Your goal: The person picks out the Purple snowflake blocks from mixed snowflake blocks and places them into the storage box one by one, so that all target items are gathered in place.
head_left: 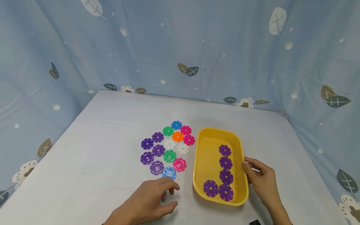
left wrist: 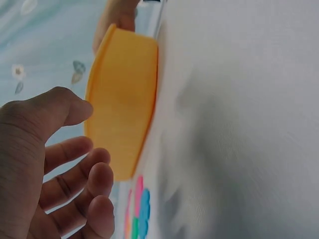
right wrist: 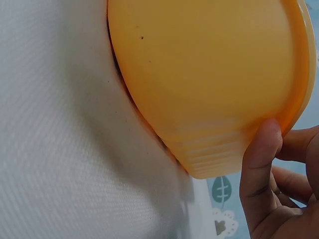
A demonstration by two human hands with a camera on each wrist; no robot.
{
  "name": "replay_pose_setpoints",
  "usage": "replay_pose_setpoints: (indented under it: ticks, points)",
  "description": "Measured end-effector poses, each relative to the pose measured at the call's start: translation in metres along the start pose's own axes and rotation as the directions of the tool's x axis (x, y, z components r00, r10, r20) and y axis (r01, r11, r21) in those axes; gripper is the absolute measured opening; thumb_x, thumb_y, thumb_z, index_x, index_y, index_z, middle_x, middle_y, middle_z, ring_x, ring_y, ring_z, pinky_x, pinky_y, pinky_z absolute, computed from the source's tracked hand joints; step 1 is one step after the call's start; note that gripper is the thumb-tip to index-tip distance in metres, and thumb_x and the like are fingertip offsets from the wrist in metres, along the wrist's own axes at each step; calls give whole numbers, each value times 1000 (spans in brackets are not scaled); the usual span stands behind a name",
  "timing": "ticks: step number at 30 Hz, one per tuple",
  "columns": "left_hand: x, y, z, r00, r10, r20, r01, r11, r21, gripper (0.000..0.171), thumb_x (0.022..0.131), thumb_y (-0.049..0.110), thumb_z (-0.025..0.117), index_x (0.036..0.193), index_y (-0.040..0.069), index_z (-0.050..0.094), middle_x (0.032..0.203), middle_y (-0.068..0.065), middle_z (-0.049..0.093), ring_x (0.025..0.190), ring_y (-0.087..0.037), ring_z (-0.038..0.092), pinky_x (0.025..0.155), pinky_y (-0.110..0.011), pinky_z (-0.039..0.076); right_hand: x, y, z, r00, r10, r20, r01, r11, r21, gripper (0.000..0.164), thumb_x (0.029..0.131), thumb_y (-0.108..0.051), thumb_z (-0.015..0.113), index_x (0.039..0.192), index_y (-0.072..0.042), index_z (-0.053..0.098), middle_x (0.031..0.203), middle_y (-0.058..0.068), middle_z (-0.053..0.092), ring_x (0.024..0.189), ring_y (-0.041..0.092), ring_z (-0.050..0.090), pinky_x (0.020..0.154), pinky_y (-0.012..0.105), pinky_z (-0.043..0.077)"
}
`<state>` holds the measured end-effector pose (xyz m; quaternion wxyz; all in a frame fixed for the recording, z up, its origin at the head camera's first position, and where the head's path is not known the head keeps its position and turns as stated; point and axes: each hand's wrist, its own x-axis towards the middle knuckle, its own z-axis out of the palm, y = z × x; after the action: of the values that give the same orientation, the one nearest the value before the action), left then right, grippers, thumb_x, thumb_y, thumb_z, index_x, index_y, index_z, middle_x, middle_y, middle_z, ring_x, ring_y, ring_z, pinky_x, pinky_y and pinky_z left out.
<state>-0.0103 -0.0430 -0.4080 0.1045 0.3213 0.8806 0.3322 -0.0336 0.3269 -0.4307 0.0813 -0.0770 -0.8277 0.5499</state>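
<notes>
A yellow plastic tray (head_left: 208,156) rests on the white table, with several purple notched snowflake discs (head_left: 226,177) lying along its right side and near corner. My right hand (head_left: 263,181) pinches the tray's right rim between thumb and fingers; the right wrist view shows this hand (right wrist: 279,184) at the tray wall (right wrist: 209,74). To the left of the tray, my left hand (head_left: 152,197) holds nothing, its fingers loosely bent and apart. Just beyond its fingers lies a light blue disc (head_left: 169,173). In the left wrist view, the left hand (left wrist: 65,164) appears in front of the tray (left wrist: 122,94).
Left of the tray, loose discs are spread flat: several purple ones (head_left: 158,150), green (head_left: 170,156), pink (head_left: 179,164), white (head_left: 182,149), orange (head_left: 177,137) and blue (head_left: 177,125). A blue patterned curtain (head_left: 168,47) surrounds the table. A small black object (head_left: 255,222) shows at the bottom edge.
</notes>
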Motion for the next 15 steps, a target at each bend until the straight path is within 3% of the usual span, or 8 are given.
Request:
replay_pose_setpoints:
  ticks: [4, 7, 11, 15]
  points:
    - [-5, -6, -5, 998, -43, -35, 42, 999, -20, 27, 88, 30, 76, 113, 26, 67, 94, 16, 62, 73, 3, 53, 66, -17, 51, 0, 0, 0, 1000, -5, 0, 5, 1000, 9, 34, 99, -19, 64, 126, 2, 65, 90, 12, 64, 58, 18, 64, 50, 30, 54]
    - [-10, -13, -10, 995, -37, -95, 36, 999, -12, 29, 87, 27, 78, 114, 24, 67, 94, 14, 62, 72, 3, 53, 64, -18, 51, 0, 1, 0, 1000, -8, 1, 8, 1000, 9, 34, 99, -19, 64, 126, 2, 65, 89, 12, 64, 58, 18, 64, 49, 30, 54]
    - [-17, -24, -16, 980, -13, -198, 21, 999, 40, 31, 84, 22, 80, 111, 22, 68, 92, 14, 61, 70, 2, 52, 61, -20, 50, 0, 1, 0, 1000, -6, 3, 6, 1000, 13, 34, 99, -18, 64, 127, 2, 65, 90, 12, 64, 58, 18, 64, 50, 30, 54]
    - [-23, -34, -22, 966, -29, -258, 52, 995, 81, 32, 81, 20, 82, 110, 22, 68, 91, 15, 60, 69, 3, 51, 60, -19, 48, -1, 1, 0, 1000, -4, 3, 3, 1000, 15, 34, 99, -19, 64, 126, 2, 65, 90, 12, 64, 58, 18, 64, 50, 30, 54]
